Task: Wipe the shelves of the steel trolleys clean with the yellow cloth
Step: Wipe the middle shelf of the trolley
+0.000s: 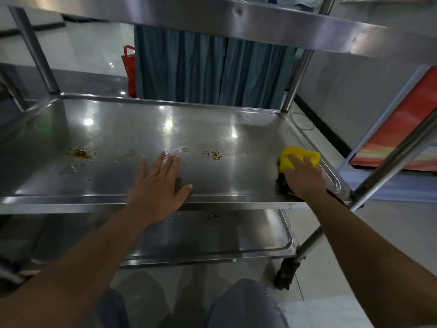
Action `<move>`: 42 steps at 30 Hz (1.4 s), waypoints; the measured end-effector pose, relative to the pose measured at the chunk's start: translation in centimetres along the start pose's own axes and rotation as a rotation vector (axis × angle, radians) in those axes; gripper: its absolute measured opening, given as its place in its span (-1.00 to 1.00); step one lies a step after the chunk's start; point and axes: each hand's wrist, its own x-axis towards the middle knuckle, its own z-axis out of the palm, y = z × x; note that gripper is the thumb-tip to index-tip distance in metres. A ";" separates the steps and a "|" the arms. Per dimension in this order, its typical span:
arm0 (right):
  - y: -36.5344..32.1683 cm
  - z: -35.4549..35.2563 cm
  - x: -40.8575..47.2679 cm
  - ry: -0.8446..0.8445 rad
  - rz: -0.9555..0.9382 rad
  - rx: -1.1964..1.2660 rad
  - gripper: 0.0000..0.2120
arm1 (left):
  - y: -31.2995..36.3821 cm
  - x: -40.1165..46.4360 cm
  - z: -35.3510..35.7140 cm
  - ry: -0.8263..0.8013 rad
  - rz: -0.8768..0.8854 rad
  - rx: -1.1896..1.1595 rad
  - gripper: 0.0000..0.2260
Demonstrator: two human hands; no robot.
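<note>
Your right hand [305,178] has its fingers curled over the cloth [301,156], pressing it flat on the middle shelf [132,136] at the near right corner, just inside the right rim. Cloth is bunched, yellow part poking out past your fingertips toward the back. Your left hand [157,185] lies open, fingers straight and spread, palm on the shelf by the front edge, holding nothing; looks like bracing. Key relation: the mess lies to the left of the cloth. Nearest is the amber spot [214,153] with droplets, between your two hands and a bit farther back; next, droplets right at your left fingertips; then the bigger brown stain [80,153] well off to the left. The shelf's long axis runs left-right, so the likely stroke is a leftward sweep along it. Right hand has the cloth but the left hand sits in that path, so you'd probably have to lift it. The lower shelf [236,240] shows specks too, not yet wiped. The trolley's top shelf [260,22] is only seen from below.
</note>
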 end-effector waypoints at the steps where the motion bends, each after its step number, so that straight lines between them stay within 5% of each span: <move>1: -1.0 0.3 0.1 0.002 -0.003 -0.016 -0.47 | 0.0 0.0 0.1 0.011 -0.011 0.006 -0.20; 3: -4.0 1.2 -1.0 -0.014 -0.045 -0.043 -0.48 | 0.0 0.0 0.3 0.045 -0.029 0.014 -0.21; 6: -9.3 2.8 -3.6 -0.006 -0.364 -0.147 -0.52 | 0.1 0.1 0.6 0.068 -0.049 0.034 -0.22; 11: -13.5 3.9 -7.9 -0.181 -0.531 0.040 -0.49 | 0.3 -0.3 -0.1 0.047 -0.058 0.046 -0.22; 21: -6.7 1.2 -7.4 -0.041 -0.270 -0.013 -0.51 | -9.4 -5.6 -1.1 -0.004 -0.151 0.015 -0.08; 29: -22.7 5.7 -11.9 -0.283 -0.601 0.035 -0.48 | -9.4 -5.8 -1.1 -0.028 -0.154 0.020 -0.01; 37: -16.0 4.3 -10.0 -0.257 -0.573 0.077 -0.48 | -20.5 -9.6 -2.6 -0.046 -0.444 0.041 0.08; 42: -18.7 4.5 -10.4 -0.314 -0.618 0.083 -0.46 | -22.9 -10.2 -2.7 -0.114 -0.535 0.011 0.18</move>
